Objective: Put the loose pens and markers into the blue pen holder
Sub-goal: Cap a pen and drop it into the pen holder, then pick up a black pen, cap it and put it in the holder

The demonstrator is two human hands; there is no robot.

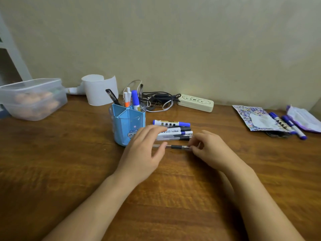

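The blue pen holder [127,125] stands upright on the wooden desk with several pens and markers in its back compartments. To its right lies a row of loose markers and pens [173,130], the farthest a blue-capped marker [171,122]. Nearest me lies a clear pen with a black grip [175,146]. My right hand [211,150] pinches that pen's right end with its fingertips. My left hand [145,150] rests flat, fingers spread, over the left ends of the row and touches the clear pen's left end. Two more blue markers [288,125] lie far right.
A clear plastic box [33,99] sits at the far left, a white paper roll [99,89] behind the holder. Tangled cables [159,100] and a cream case [196,102] lie by the wall. A patterned pouch [255,117] and a plastic bag [304,119] lie at right.
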